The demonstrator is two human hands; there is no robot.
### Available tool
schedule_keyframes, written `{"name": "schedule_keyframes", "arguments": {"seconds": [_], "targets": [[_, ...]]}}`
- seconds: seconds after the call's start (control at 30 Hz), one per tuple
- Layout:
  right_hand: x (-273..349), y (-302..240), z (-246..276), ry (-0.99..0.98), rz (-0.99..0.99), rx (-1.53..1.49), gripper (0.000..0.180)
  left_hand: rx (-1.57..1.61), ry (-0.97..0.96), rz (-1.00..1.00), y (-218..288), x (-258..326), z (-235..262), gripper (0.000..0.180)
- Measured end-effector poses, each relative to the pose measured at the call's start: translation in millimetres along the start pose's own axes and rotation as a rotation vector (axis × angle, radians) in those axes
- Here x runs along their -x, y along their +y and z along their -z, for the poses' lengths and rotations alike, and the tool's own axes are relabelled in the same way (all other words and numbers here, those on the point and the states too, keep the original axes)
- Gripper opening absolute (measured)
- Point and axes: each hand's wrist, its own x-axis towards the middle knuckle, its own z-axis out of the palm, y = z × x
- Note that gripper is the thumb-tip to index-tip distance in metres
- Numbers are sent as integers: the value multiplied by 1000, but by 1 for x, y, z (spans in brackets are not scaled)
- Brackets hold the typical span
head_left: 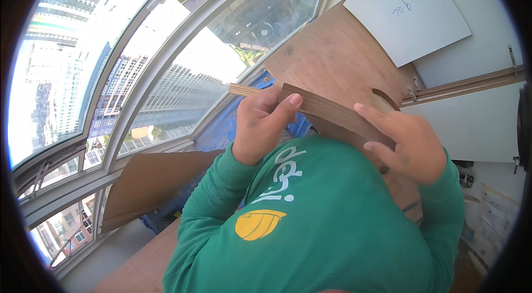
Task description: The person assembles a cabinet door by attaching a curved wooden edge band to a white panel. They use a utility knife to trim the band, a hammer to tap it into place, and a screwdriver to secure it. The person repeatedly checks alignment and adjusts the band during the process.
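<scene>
My left hand (263,124) grips the left end of a narrow brown wooden strip (332,113), thumb laid over its top edge. My right hand (407,140) holds the same strip further right, fingers stretched along its face. The strip is held close in front of my green long-sleeved shirt (321,226), tilted down to the right. Its pale plywood edge (244,90) sticks out past my left hand.
A large brown plywood board (332,55) leans behind the strip. A white panel with a hole (410,10) rests against the wall at upper right. Large curved windows (138,66) fill the left. A brown cardboard sheet (149,182) and blue tarp (221,132) lie below.
</scene>
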Motion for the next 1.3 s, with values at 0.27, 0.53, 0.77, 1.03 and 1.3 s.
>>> {"name": "schedule_keyframes", "arguments": {"seconds": [0.27,0.53,0.77,1.03,1.3], "targets": [[24,22,26,-167,-378,-288,58,37,10,123,-8,2,53,38],[1,-5,33,-89,-474,-185,61,-128,-364,-135,31,-27,23,34],[2,2,24,-5,-297,-154,60,-146,-344,-202,23,-45,22,21],[41,50,46,-22,-520,105,59,-77,-149,-12,18,-37,58,20],[94,100,71,9,-596,128,60,38,26,98,-10,-34,104,21]]}}
